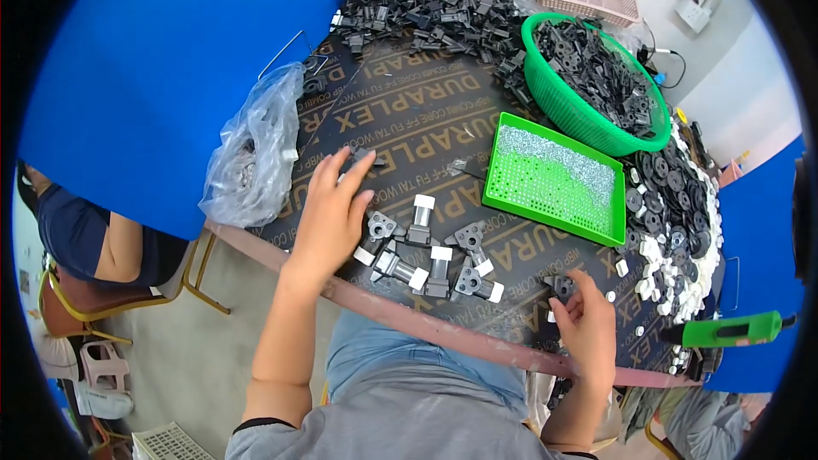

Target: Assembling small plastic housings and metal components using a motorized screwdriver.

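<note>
- We see the right hand (588, 319) with thumb and fingers drawn in around a black part (560, 287), near right on the table (511, 332); we judge it held, though the contact is partly hidden.
- Our left hand (328, 213) has its fingers well apart, tips at a dark piece (368, 157) to the left; we cannot tell whether they touch it.
- Between the hands, nearer the left, lie white-capped parts (439, 273). We think the left forearm could sweep some over the near edge (409, 312), since they sit so close to it.
- If the right pinch loosens, the part could drop among the loose white caps (669, 277) to the right and be mixed up with them.
- Farther out, a knock to the green tray (554, 223) could spill its tiny metal bits; near right, the green driver (733, 330) could be bumped by the right arm.
- At far right, the green basket (554, 105) is heaped so full that a jolt might shed pieces.
- For writing, we find large tan capitals and smaller lines repeated across the dark tabletop; the driver's marking is too small for us to read.
</note>
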The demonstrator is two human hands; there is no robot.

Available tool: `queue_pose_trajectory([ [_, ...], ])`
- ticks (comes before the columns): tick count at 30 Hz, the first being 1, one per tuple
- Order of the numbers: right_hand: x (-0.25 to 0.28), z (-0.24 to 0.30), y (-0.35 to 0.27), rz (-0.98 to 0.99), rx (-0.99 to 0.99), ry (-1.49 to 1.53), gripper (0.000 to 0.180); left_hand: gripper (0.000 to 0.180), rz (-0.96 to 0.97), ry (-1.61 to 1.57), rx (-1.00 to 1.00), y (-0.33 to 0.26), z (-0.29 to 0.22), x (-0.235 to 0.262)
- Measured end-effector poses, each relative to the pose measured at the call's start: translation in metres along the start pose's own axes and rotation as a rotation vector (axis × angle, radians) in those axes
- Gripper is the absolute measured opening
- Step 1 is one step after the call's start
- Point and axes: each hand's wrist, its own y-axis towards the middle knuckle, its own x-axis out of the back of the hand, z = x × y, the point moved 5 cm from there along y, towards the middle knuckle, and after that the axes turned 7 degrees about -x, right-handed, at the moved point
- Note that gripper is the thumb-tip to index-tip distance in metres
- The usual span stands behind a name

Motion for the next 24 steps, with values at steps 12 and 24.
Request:
queue_pose_trajectory([
  [12,-0.014,0.022,-0.017,-0.395,0.321,0.222,0.024,0.04,0.014,0.057,0.009,0.003,0.015,-0.004],
  [24,-0.036,0.045,0.003,-0.144,0.475,0.253,0.043,0.03,0.016,0.496,0.063,0.038,0.089,0.015],
])
